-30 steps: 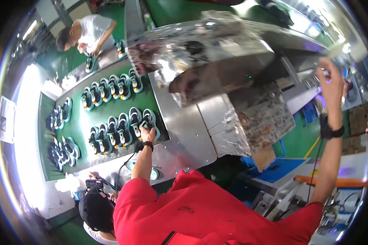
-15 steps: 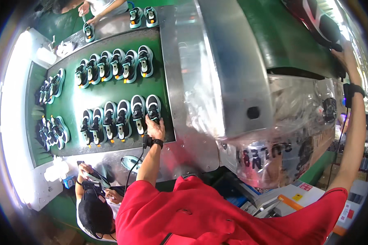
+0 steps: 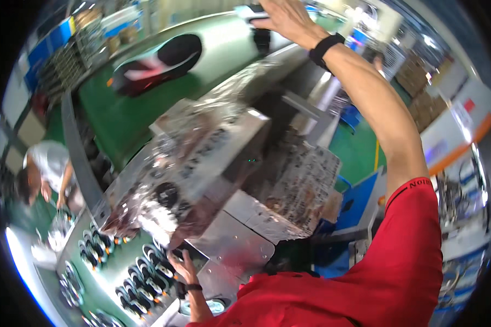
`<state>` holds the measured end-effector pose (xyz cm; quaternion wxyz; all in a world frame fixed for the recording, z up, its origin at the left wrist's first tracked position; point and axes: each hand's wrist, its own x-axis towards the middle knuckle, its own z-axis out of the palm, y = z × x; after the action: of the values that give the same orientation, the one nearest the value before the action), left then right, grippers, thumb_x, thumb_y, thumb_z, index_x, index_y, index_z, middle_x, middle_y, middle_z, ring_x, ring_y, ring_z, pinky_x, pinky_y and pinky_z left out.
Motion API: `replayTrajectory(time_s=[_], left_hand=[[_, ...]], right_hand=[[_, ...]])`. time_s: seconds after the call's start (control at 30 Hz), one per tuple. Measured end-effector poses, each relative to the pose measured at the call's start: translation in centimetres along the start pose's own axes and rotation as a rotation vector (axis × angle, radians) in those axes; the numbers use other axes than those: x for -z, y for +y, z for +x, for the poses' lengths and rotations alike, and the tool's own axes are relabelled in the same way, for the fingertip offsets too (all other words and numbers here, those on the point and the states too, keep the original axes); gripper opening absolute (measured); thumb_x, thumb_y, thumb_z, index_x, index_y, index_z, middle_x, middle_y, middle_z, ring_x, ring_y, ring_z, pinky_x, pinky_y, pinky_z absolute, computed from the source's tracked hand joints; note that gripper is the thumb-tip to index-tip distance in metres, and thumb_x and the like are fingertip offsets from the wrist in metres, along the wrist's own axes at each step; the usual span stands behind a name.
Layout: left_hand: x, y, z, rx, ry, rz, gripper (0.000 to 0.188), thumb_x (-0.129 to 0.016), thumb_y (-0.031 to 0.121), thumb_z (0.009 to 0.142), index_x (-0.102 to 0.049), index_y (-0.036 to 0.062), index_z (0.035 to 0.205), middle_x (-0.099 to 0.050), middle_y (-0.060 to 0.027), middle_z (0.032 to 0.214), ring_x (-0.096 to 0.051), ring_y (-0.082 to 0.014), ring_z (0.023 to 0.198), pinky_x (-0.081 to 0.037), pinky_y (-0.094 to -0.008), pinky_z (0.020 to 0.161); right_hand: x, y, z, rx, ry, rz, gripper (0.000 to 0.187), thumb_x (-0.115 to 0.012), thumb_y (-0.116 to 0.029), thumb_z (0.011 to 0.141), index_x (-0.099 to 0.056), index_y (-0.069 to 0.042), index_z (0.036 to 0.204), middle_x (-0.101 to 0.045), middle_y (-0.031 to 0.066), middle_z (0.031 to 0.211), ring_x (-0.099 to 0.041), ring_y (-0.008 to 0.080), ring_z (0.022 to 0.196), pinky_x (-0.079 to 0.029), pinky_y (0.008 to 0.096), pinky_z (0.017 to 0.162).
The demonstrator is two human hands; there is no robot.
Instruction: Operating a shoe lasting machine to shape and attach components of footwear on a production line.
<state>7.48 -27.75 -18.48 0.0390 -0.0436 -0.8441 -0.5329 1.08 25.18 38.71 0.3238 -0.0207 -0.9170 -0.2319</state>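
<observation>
My left hand [image 3: 184, 267], with a black band at the wrist, is beside the near end of a row of black, white and teal sneakers [image 3: 142, 278] on the lower green surface. Its fingers are apart and appear to hold nothing; whether they touch the end shoe cannot be told. My right hand [image 3: 289, 23] is raised high over the far part of the upper green belt [image 3: 103, 109], fingers stretched out. A blurred dark-and-light object [image 3: 261, 39] stands close to its fingertips. A black, white and red shoe [image 3: 158, 65] lies on that belt, smeared by motion.
A plastic-wrapped metal housing [image 3: 202, 158] rises between the two shoe areas. More sneakers [image 3: 95, 248] stand at the lower left. Another person [image 3: 52, 174] works at the far left. A metal plate [image 3: 232, 248] lies right of my left hand, and an orange-edged machine [image 3: 458, 136] stands at the right.
My view has swung right and up toward the upper belt. My right hand has come away from the dark shoe; the left no longer rests on the row's end sneaker as before.
</observation>
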Motion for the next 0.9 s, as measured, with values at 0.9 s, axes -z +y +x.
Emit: replayTrajectory(time_s=[0.9], left_hand=[[-15.2,50.9,-51.7,-0.131,-2.258,-0.51,0.042,-0.055,0.025,0.097,-0.051,-0.0002,0.13,-0.063,-0.0093,0.116,-0.062,-0.0171,0.104,-0.05,-0.0342,0.091]], right_hand=[[41.5,-20.9,-75.4,-1.624,1.205,0.949,0.082,-0.057,-0.066,0.087,-0.041,-0.009,0.143,-0.059,0.0107,0.122,-0.062,0.0136,0.097,-0.053,0.0288,0.081]])
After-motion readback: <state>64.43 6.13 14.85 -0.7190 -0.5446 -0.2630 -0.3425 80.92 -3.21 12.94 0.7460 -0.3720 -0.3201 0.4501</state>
